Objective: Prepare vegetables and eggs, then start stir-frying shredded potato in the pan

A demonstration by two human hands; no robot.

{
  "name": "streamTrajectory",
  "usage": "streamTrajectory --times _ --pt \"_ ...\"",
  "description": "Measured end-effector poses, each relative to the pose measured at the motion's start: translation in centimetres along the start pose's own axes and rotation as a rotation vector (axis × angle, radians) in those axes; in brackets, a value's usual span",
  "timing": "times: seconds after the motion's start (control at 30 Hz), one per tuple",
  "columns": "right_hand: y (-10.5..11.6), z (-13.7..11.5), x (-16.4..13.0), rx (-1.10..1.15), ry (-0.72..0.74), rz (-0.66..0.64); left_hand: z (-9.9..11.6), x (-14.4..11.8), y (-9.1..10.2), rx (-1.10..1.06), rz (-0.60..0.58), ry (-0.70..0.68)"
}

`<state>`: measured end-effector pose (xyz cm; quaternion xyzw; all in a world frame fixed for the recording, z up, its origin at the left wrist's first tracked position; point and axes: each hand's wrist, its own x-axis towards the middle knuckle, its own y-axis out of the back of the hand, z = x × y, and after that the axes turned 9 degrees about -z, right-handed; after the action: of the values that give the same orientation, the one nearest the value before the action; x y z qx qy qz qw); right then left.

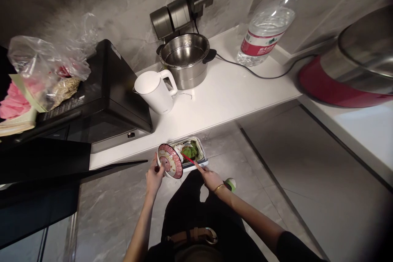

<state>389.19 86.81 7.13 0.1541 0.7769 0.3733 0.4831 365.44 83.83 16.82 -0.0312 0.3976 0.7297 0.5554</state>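
My left hand (154, 177) grips a patterned pink and white bowl (170, 161), tipped on its side with its underside toward me. My right hand (211, 178) holds red chopsticks (188, 159) whose tips reach toward the bowl's mouth. Both hands are low, over a small bin (200, 150) on the floor that holds green leaves and scraps. The bin stands just below the counter's front edge.
On the white counter (227, 90) stand a white kettle (155, 91), a steel pot (185, 59), a water bottle (268, 20) and a red cooker (346, 77). A black microwave (101, 90) with its door open carries plastic bags (46, 69). A cable crosses the counter.
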Motion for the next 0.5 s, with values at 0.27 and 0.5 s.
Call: streamTrajectory --times 0.27,0.5 --pt "-0.4 2.3 -2.0 0.592 -0.058 0.260 -1.9 1.0 0.1 -0.316 0.038 -0.132" --pt "0.1 12.7 -12.6 0.962 -0.494 0.740 6.0 2.4 -8.6 -0.510 -0.344 -0.200"
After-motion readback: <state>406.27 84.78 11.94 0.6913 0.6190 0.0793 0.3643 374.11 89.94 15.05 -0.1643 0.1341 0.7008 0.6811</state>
